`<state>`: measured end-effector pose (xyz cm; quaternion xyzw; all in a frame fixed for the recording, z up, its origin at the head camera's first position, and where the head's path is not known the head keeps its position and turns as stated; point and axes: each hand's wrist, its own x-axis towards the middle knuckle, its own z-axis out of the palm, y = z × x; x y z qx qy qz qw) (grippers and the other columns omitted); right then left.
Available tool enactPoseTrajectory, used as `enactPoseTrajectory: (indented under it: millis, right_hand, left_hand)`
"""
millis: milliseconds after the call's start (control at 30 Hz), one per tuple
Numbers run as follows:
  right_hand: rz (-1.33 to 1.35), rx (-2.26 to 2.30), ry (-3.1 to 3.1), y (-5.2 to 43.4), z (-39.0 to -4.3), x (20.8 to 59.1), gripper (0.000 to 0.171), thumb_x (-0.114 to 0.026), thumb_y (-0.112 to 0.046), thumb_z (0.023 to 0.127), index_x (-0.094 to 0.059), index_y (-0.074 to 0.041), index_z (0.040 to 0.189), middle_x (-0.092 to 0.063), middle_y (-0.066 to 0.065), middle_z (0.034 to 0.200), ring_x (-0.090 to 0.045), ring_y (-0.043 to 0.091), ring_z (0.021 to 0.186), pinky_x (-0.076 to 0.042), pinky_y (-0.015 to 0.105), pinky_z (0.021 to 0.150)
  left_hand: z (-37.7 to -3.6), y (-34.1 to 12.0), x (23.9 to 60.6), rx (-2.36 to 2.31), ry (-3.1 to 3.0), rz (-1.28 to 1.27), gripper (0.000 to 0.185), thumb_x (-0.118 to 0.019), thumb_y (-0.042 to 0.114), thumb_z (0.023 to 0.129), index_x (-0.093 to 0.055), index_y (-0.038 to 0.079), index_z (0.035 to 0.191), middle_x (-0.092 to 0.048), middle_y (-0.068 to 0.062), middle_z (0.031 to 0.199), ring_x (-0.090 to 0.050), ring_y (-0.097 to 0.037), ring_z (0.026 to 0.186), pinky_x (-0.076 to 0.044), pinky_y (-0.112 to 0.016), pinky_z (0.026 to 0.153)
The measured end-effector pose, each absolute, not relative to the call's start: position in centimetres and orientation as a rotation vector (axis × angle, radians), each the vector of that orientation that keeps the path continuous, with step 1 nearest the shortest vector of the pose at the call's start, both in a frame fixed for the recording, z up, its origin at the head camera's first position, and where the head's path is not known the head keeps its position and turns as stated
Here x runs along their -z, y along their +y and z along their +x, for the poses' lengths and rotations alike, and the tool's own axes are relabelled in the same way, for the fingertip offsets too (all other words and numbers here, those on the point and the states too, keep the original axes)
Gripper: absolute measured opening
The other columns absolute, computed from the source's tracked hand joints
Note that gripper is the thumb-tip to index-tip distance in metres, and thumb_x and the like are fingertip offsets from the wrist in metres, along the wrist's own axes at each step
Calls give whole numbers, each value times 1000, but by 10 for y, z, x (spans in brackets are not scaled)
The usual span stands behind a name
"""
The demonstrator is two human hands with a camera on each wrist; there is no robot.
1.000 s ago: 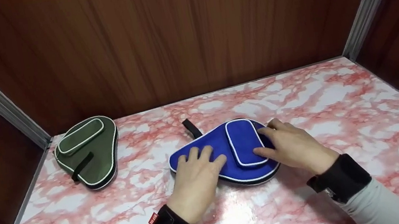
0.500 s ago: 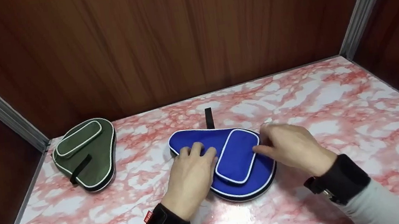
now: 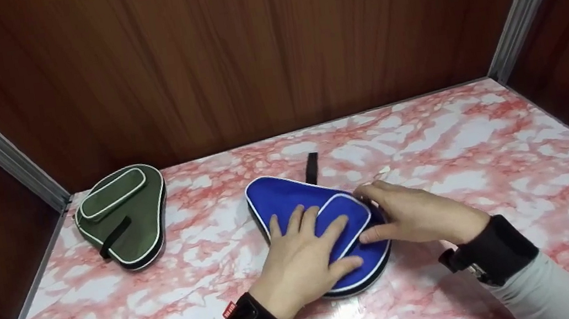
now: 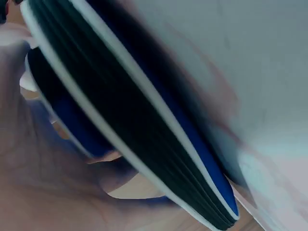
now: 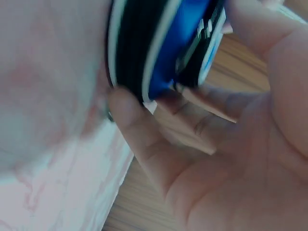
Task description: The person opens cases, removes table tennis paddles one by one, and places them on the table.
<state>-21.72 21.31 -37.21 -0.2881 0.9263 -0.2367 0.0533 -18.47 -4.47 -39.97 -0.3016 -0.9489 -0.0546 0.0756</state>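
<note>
The blue fabric case [image 3: 281, 199] had the outline of a table-tennis bat, with one broad rounded end and one tapering narrow end. It lay pocketed face up, well apart from the green case [image 3: 143, 224] and to its right in the head view. The narrow end was set obliquely and lay nearer the green case; the broad end lay farther from it. White piping [image 5: 156, 48] bordered a ribbed black side band [image 4: 120, 106]. A raised, white-edged pocket [image 3: 350, 211], partly hidden, crossed the broad part. A black strap [image 3: 312, 169] projected from the edge farther from the green case.
</note>
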Motion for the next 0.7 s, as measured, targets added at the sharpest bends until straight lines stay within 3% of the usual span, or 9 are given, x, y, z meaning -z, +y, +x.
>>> enactPoseTrajectory:
  millis: [100, 167, 367, 500, 700]
  right_hand:
    - [-874, 757, 2781, 212, -217, 372, 53, -80, -48, 101, -62, -15, 138, -66, 8, 130, -71, 25, 105, -58, 51, 92]
    - [-842, 776, 2782, 211, -218, 373, 47, -76, -45, 104, -63, -16, 139, -65, 6, 126, -69, 20, 100, -57, 49, 88]
    - [-748, 702, 2849, 214, -222, 376, 41, -57, -28, 116, -62, -7, 152, -73, 13, 135, -71, 31, 120, -54, 60, 104]
    - [-815, 632, 2815, 218, -223, 373, 34, -62, -11, 110, -70, -7, 143, -78, 8, 124, -73, 28, 114, -56, 58, 101]
    - [-833, 535, 2801, 220, -218, 371, 46, -79, -14, 99, -69, -9, 144, -73, -5, 100, -68, 15, 95, -58, 50, 90]
  left_hand:
    - [-185, -48, 398, 159, -2857, -928, 66, -63, 68, 104, -60, 34, 160, -54, -20, 160, -47, -49, 151, -35, -82, 113]
    - [-187, -50, 396, 171, -2868, -951, 61, -65, 62, 105, -61, 35, 159, -54, -19, 161, -47, -48, 151, -34, -81, 114]
    - [-190, -53, 397, 153, -2836, -1027, 54, -62, 56, 108, -61, 38, 159, -53, -17, 162, -48, -42, 151, -35, -77, 117]
    - [-190, -55, 398, 162, -2791, -1035, 51, -63, 53, 108, -64, 37, 157, -55, -16, 159, -50, -39, 149, -36, -76, 116]
    - [-189, -55, 398, 170, -2779, -1033, 50, -61, 52, 109, -65, 37, 156, -55, -16, 158, -50, -39, 149, -36, -76, 116]
